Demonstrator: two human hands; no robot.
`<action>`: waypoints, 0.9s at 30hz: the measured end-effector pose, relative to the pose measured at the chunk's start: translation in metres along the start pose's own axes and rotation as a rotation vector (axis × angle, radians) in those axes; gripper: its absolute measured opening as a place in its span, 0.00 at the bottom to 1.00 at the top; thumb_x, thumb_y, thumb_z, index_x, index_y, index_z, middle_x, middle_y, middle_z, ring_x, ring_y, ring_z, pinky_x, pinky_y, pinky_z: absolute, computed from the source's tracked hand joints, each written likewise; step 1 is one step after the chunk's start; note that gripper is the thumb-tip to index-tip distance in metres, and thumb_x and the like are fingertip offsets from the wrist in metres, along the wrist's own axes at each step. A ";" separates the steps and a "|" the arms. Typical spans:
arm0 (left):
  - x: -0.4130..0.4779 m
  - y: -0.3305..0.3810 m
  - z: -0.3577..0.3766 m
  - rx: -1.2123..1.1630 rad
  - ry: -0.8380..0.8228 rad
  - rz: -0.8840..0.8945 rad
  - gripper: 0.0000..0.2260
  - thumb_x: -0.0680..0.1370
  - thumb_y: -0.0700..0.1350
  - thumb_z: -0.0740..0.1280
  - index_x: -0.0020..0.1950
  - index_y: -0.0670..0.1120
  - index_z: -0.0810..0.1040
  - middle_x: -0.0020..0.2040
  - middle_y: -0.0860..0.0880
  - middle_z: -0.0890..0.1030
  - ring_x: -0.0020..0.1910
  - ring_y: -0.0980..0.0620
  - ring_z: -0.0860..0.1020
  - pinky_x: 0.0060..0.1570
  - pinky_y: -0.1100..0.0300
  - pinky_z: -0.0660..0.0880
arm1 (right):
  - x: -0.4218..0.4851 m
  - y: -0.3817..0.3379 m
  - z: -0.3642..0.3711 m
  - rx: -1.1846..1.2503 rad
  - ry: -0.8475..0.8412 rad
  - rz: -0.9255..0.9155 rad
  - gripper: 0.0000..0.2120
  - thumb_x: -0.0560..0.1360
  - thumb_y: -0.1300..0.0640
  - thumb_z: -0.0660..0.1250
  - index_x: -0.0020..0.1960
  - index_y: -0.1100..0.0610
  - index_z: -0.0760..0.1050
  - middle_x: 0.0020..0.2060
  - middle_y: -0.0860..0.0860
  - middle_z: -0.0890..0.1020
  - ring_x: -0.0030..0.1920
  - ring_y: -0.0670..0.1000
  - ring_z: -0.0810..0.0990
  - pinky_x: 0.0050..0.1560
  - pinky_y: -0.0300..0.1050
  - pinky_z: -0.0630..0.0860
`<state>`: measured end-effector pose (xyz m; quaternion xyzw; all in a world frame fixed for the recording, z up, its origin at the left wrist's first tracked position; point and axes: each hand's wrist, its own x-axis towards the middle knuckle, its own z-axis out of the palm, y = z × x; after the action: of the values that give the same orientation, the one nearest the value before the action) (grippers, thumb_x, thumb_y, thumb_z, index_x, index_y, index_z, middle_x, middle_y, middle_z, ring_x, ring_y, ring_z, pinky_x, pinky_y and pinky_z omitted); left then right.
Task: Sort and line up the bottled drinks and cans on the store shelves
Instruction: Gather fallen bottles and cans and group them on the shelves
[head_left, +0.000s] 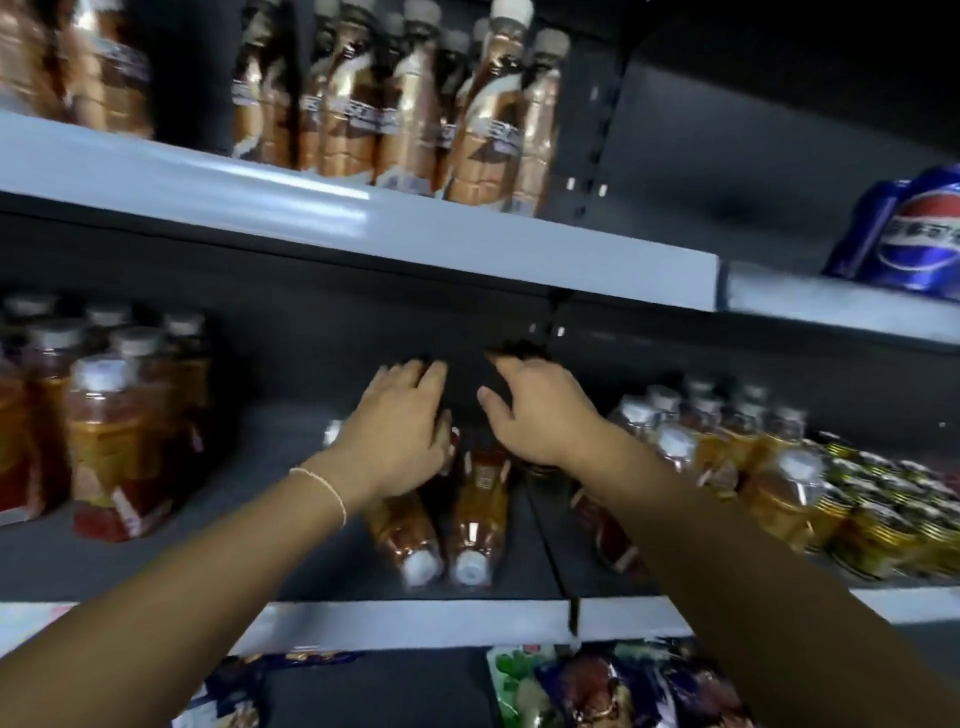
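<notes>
Over lying bottles (475, 519), left hand (402, 431) lies spread; right hand (530, 410) loosely curled.

snack packets (597, 686): glossy, many-coloured, blurred, on the lowest level at lower right | blue-white packets (228, 691): same level, lower left, well apart from the first | back panel (753, 130): dark grey | slotted upright (589, 150): dark, between the two bays
</notes>
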<state>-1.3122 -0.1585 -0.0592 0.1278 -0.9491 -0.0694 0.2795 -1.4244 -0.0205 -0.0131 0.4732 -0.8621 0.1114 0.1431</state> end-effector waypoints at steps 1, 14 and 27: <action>0.008 0.017 0.008 -0.020 -0.001 0.022 0.26 0.80 0.48 0.60 0.76 0.40 0.60 0.71 0.39 0.69 0.69 0.40 0.67 0.75 0.48 0.57 | -0.006 0.018 -0.005 -0.003 0.015 0.013 0.24 0.82 0.45 0.58 0.74 0.55 0.67 0.60 0.59 0.79 0.60 0.60 0.77 0.63 0.53 0.74; 0.041 0.160 0.105 -0.150 -0.202 0.118 0.34 0.78 0.46 0.62 0.80 0.41 0.48 0.79 0.41 0.54 0.78 0.43 0.54 0.76 0.50 0.56 | -0.079 0.179 -0.018 0.060 0.096 0.164 0.29 0.81 0.46 0.60 0.79 0.56 0.60 0.74 0.56 0.68 0.75 0.56 0.63 0.76 0.51 0.60; 0.008 0.173 0.149 -0.139 -0.420 0.046 0.37 0.78 0.43 0.63 0.80 0.41 0.43 0.80 0.41 0.47 0.79 0.43 0.47 0.77 0.54 0.47 | -0.114 0.185 0.061 0.445 0.205 0.210 0.48 0.75 0.52 0.72 0.80 0.42 0.40 0.79 0.51 0.56 0.68 0.36 0.60 0.56 0.18 0.55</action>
<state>-1.4352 0.0139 -0.1441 0.0695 -0.9821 -0.1532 0.0853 -1.5310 0.1466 -0.1206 0.3871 -0.8418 0.3598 0.1100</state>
